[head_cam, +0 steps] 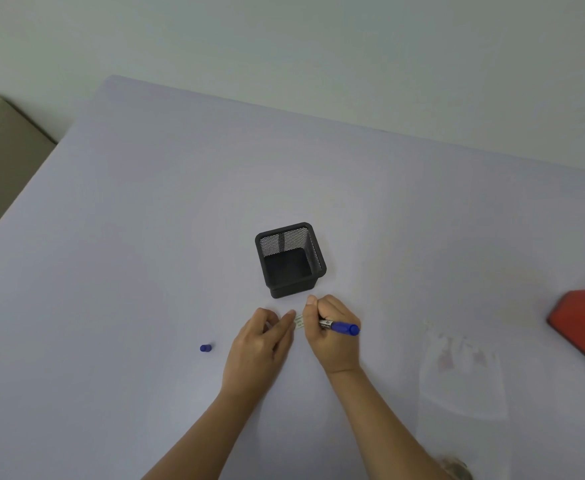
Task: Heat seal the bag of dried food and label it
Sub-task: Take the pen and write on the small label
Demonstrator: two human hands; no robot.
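Nearby, mesh holder [277, 289] just beyond right hand [332, 336] with marker [343, 328]; blue cap [205, 348] leftward.

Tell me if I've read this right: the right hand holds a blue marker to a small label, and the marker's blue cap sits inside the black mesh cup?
Not quite. The blue cap lies on the table, left of the left hand; the black mesh cup looks empty in the head view. The rest holds: the right hand holds the blue marker to the small label.
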